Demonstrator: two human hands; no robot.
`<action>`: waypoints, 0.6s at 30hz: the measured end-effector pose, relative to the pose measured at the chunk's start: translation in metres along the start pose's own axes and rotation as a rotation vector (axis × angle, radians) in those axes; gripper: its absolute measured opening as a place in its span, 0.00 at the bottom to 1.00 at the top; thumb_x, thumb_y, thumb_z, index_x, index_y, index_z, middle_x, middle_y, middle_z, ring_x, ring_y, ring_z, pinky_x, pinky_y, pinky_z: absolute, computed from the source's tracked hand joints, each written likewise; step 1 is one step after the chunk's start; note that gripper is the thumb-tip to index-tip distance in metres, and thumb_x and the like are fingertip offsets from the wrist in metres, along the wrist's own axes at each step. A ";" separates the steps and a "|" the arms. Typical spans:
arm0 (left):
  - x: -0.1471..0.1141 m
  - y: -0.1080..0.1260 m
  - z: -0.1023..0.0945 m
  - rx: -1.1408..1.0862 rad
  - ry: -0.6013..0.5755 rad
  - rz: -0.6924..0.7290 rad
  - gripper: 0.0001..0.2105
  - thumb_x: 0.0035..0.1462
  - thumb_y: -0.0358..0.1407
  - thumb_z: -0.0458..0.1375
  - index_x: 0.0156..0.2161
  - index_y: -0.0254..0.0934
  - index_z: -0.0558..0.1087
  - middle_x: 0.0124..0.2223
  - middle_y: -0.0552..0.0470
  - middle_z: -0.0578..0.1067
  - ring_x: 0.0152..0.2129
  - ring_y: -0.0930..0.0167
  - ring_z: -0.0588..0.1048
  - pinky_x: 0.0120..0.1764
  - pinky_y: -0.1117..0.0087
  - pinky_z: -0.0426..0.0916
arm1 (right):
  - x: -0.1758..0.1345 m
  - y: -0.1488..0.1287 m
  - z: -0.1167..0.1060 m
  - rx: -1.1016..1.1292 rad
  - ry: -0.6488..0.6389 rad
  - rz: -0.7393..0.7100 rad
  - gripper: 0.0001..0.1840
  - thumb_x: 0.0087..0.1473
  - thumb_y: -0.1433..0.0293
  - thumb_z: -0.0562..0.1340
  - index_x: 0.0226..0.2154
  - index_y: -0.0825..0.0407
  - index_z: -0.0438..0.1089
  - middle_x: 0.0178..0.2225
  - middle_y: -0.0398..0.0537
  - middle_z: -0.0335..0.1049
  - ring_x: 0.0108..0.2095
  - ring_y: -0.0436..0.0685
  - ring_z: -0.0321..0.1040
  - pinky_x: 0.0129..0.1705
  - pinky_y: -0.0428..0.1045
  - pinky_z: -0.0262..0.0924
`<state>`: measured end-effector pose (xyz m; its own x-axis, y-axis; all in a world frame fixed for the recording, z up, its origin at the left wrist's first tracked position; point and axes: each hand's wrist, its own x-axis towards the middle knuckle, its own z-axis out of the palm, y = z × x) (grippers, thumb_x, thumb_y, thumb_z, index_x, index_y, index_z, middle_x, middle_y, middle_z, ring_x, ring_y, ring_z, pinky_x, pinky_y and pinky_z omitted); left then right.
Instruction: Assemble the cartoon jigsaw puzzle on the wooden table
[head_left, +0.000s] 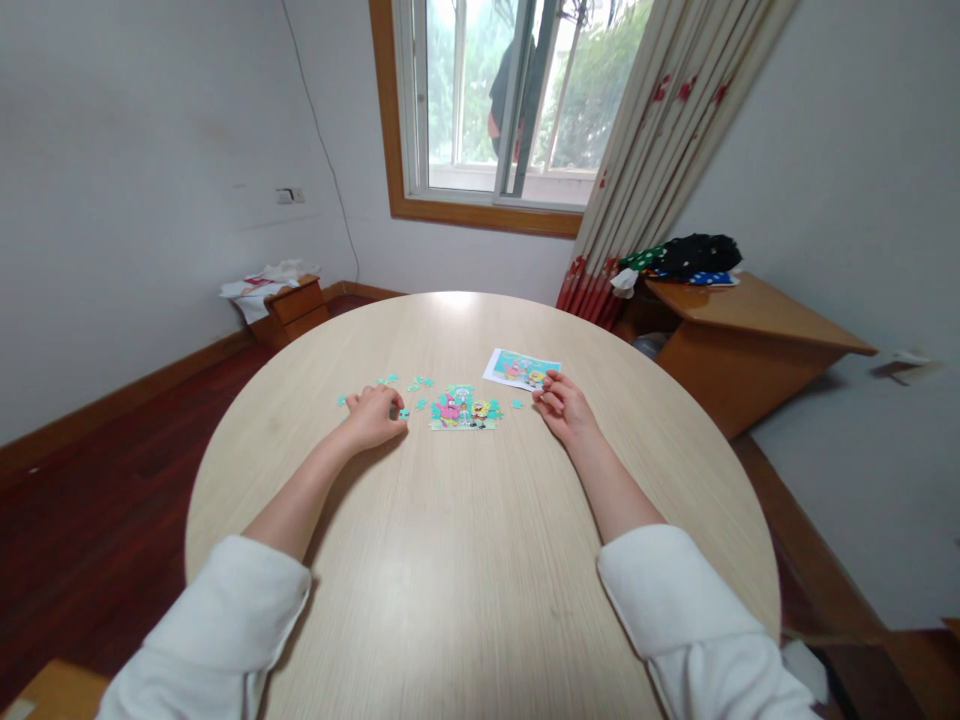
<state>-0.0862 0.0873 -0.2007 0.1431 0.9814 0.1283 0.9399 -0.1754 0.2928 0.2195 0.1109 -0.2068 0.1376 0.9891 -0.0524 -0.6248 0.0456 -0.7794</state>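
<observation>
A partly joined jigsaw puzzle (463, 410) lies mid-table, with pink and yellow cartoon figures on a turquoise ground. Left of it, my left hand (372, 416) rests low over the table, thumb and forefinger curved together at a small turquoise puzzle piece (404, 413). Several loose pieces (421, 383) lie just beyond that hand. My right hand (568, 408) is to the right of the puzzle, fingers loosely bent and slightly apart, with no piece visible in them. Its fingertips overlap the edge of a printed picture card (517, 368) showing the same figures. A single piece (517, 404) lies between the puzzle and my right hand.
All of this is on a round pale wooden table (450, 560). Behind it are a window (480, 110) and a long curtain (645, 130). A brown desk (750, 310) with a heap of clothes (694, 258) stands at right; a small cabinet (296, 305) stands at left.
</observation>
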 end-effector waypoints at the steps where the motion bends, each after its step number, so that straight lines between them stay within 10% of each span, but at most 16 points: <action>1: 0.000 0.000 0.000 -0.012 0.003 -0.002 0.08 0.43 0.33 0.55 0.32 0.38 0.69 0.37 0.47 0.74 0.42 0.57 0.68 0.43 0.57 0.56 | 0.000 0.000 0.000 0.005 0.005 0.000 0.12 0.36 0.84 0.59 0.24 0.53 0.66 0.16 0.31 0.63 0.09 0.36 0.40 0.25 0.38 0.63; 11: 0.003 0.000 -0.003 -0.426 0.050 0.050 0.04 0.43 0.33 0.55 0.27 0.36 0.69 0.27 0.52 0.73 0.29 0.68 0.72 0.38 0.63 0.63 | -0.002 -0.001 0.003 0.024 0.033 0.013 0.12 0.35 0.84 0.58 0.24 0.53 0.66 0.16 0.31 0.64 0.09 0.36 0.40 0.24 0.37 0.62; 18: 0.010 -0.005 -0.005 -1.064 0.189 -0.107 0.22 0.36 0.48 0.65 0.35 0.32 0.75 0.29 0.49 0.76 0.26 0.71 0.71 0.32 0.69 0.65 | -0.001 0.000 0.001 0.026 0.024 0.006 0.13 0.35 0.84 0.58 0.24 0.53 0.66 0.17 0.32 0.65 0.09 0.36 0.40 0.24 0.38 0.63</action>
<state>-0.0907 0.0978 -0.1960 -0.0588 0.9836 0.1705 0.1812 -0.1574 0.9708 0.2186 0.1102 -0.2061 0.1518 0.9857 -0.0727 -0.6455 0.0432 -0.7625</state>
